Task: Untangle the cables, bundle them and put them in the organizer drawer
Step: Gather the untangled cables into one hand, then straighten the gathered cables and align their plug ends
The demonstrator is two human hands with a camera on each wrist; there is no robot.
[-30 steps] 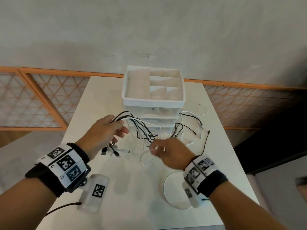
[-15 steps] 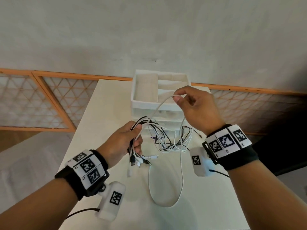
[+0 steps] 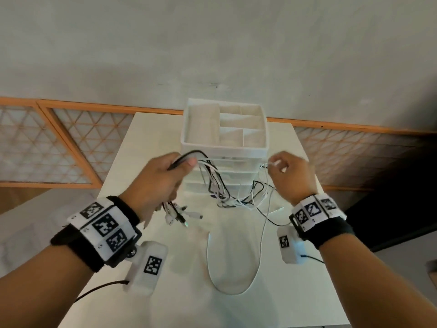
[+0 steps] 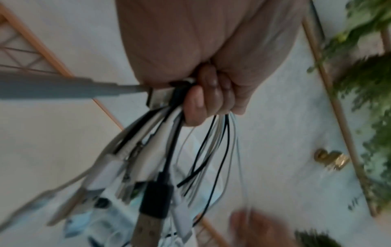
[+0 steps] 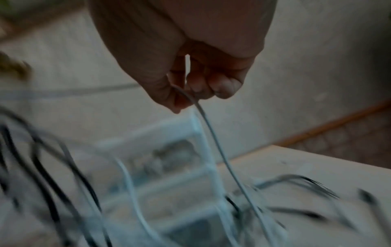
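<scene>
Now the left hand (image 3: 156,183) is clutching the black-and-white cable bunch (image 3: 214,181) while the right hand (image 3: 292,175) is pinching one thin white cable (image 3: 262,233) — yanking risks tightening the tangle.

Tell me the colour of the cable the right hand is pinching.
White; the cable pinched by the right hand shows best in the head view.

tangled black, white cables (image 3: 220,185), white organizer (image 3: 224,140) behind
</scene>
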